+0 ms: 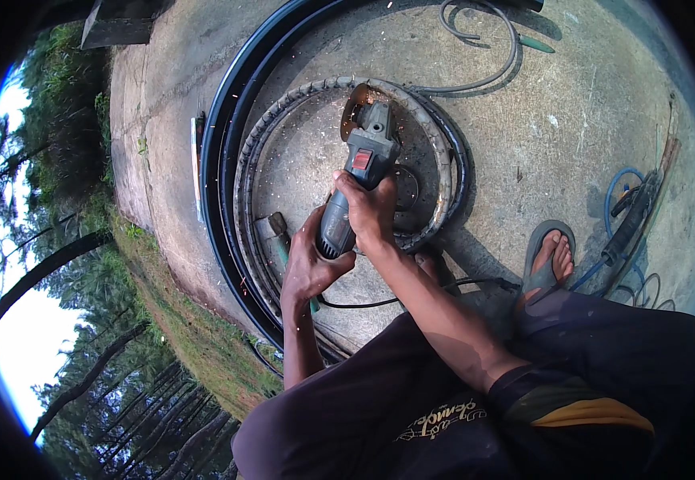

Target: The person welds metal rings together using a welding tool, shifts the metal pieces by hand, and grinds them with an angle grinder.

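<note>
Both my hands grip a dark grey angle grinder (336,227) with a red switch. My left hand (313,266) wraps the rear of its body. My right hand (370,210) closes round the middle, thumb near the switch. The brownish disc end (355,112) is at the far rim of a grey ribbed coil (442,148) lying on the ground. Sparks are scattered around it; the exact contact point is hard to make out. A hammer-like tool (274,226) lies inside the coil by my left hand, partly hidden.
Large black hoops (223,152) curve round the coil on the left. A grey hose (487,78) and a green-handled tool (536,44) lie at the far side. A black power cord (363,305) runs near my legs. My sandalled foot (551,260) and blue hoses (610,196) are at right.
</note>
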Demonstrator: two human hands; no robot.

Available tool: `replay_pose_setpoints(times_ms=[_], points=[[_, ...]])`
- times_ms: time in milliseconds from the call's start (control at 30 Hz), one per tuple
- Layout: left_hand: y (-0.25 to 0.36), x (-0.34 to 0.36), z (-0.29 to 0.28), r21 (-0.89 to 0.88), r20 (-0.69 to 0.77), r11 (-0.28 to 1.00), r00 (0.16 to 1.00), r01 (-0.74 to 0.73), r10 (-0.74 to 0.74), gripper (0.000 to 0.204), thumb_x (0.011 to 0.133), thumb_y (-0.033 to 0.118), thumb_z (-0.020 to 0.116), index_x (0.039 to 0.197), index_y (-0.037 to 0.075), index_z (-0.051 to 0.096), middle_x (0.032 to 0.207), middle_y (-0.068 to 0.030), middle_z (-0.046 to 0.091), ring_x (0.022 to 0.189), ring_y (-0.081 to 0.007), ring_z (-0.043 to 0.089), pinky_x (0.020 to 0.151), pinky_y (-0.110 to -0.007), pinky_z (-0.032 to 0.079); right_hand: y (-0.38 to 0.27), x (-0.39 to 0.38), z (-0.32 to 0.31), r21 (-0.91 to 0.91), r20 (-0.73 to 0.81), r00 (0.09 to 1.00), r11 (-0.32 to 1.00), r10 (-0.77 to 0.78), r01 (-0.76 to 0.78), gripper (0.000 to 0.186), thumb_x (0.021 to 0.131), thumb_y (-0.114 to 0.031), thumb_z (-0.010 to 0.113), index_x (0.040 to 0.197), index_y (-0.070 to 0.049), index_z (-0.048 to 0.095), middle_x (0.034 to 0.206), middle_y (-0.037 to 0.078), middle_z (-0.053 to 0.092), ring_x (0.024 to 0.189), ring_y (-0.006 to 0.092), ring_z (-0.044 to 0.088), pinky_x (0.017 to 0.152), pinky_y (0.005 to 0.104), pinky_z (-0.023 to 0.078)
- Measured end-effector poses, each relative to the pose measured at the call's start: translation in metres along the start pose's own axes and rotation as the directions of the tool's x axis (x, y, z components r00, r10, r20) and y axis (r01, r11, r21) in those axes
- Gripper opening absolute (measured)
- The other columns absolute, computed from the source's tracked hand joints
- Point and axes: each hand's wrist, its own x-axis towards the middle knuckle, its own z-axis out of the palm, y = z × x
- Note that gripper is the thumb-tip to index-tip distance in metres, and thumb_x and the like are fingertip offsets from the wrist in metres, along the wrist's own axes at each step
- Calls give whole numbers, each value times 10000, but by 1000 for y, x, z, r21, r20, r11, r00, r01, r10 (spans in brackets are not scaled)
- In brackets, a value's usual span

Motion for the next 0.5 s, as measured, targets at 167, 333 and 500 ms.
replay_pose_setpoints(times_ms=[167,333,500], points=[[-4,0,1,-32,-16,999,1000,-17,16,750,608,154,757,1311,-47,590,1033,-191,698,907,-259,687,844,-382,536,-1,-1,1,-10,-3,1000,1000,29,-29,380,801,-126,827,1058,-11,572,882,53,643,754,146,632,713,333,533],[-6,0,2,-44,-26,999,999,-26,25,748,611,161,759,1308,-48,587,1032,-191,696,910,-261,688,842,-386,536,-1,-1,0,-3,-3,1000,1000,3,-3,428,795,-133,832,1092,-2,553,931,64,648,778,150,635,733,340,537],[10,2,-2,-11,-13,1000,1000,6,-7,760,605,171,762,1313,-43,584,1044,-181,698,919,-251,685,842,-381,535,-1,6,5,-89,-31,995,992,-96,92,371,807,-86,807,1072,-9,559,892,69,654,742,162,651,707,337,546]])
